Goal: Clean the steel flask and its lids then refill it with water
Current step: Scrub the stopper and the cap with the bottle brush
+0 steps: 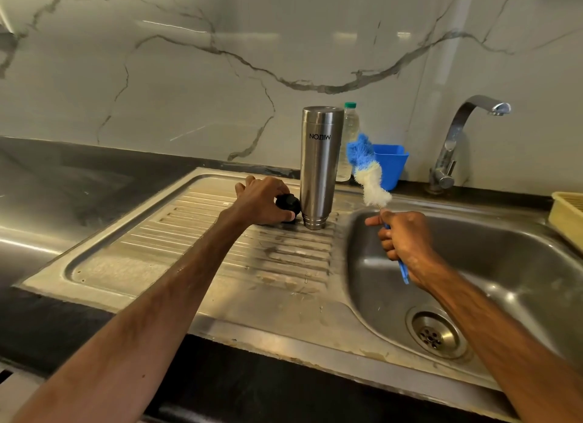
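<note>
The steel flask point(319, 167) stands upside down on the ribbed steel drainboard point(202, 258), its lettering inverted. Just left of it sits a black lid point(287, 205), and my left hand point(263, 201) grips it with curled fingers and thumb. My right hand point(402, 238) holds the blue handle of a bottle brush point(367, 173) over the sink basin point(504, 265); its blue and white bristles point up, close to the flask's right side without touching it.
A tap point(457, 138) rises behind the basin. A blue plastic holder point(391, 165) and a clear plastic bottle point(348, 138) stand by the marble wall behind the flask. A yellow tray point(568, 217) sits at the right edge. Black countertop lies to the left.
</note>
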A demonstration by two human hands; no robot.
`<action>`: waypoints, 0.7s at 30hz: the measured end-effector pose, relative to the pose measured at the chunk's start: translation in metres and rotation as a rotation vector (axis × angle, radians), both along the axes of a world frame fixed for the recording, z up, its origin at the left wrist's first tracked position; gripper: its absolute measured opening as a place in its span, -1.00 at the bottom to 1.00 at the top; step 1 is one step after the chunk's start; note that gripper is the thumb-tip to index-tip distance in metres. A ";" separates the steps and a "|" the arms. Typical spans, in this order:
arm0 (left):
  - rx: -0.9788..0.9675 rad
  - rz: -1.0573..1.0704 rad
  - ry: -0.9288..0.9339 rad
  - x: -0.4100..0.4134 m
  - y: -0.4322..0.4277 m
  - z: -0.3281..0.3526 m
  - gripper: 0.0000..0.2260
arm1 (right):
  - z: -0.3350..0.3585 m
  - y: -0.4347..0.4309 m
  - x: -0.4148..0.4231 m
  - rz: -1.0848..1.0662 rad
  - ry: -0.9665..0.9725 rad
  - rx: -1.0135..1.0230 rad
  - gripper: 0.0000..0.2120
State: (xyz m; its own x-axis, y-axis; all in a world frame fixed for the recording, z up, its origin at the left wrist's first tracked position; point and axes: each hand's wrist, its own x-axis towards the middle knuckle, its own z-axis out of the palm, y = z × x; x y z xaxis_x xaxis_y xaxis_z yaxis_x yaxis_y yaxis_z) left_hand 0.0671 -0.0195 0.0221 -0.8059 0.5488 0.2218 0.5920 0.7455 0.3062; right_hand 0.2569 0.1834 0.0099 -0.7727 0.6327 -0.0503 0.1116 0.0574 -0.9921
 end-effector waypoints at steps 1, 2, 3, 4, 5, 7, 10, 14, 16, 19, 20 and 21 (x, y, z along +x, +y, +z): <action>-0.013 -0.007 -0.002 0.001 0.000 0.000 -0.46 | 0.000 0.000 0.000 0.001 -0.002 -0.001 -0.66; -0.020 -0.013 -0.003 0.002 -0.001 -0.001 -0.41 | 0.000 0.000 0.000 0.002 -0.004 -0.001 -0.66; -0.021 -0.020 -0.002 0.003 -0.003 -0.002 -0.36 | -0.001 0.000 0.000 0.004 -0.009 0.000 -0.67; -0.017 -0.027 0.003 0.004 -0.004 -0.003 -0.30 | 0.000 0.000 0.000 0.004 -0.014 0.001 -0.67; -0.012 -0.032 0.012 0.004 -0.007 -0.004 -0.26 | 0.000 0.000 0.000 0.002 -0.017 0.003 -0.67; -0.002 -0.029 0.038 0.003 -0.014 -0.004 -0.21 | 0.000 0.001 0.000 -0.002 -0.018 0.004 -0.68; 0.017 0.024 0.020 -0.004 -0.028 -0.007 -0.18 | 0.000 0.001 0.000 0.000 -0.024 0.002 -0.67; 0.074 0.012 -0.080 -0.010 -0.039 -0.013 -0.25 | -0.002 0.002 0.001 0.005 -0.026 0.019 -0.66; 0.136 0.003 -0.075 -0.011 -0.040 -0.014 -0.33 | -0.003 0.002 0.002 0.009 -0.026 0.024 -0.66; 0.175 0.011 -0.062 -0.010 -0.041 -0.016 -0.37 | -0.004 0.004 0.003 0.007 -0.027 0.027 -0.66; 0.176 0.011 -0.061 -0.009 -0.040 -0.016 -0.36 | -0.004 0.004 0.003 0.004 -0.028 0.027 -0.66; 0.175 0.008 -0.059 -0.008 -0.039 -0.017 -0.35 | -0.005 0.005 0.004 0.004 -0.029 0.028 -0.66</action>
State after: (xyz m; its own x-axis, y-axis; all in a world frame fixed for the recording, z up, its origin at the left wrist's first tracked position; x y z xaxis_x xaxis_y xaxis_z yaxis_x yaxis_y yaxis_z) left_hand 0.0588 -0.0590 0.0051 -0.8246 0.4995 0.2654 0.5633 0.6826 0.4655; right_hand 0.2605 0.1880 0.0053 -0.7740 0.6309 -0.0546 0.1397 0.0861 -0.9864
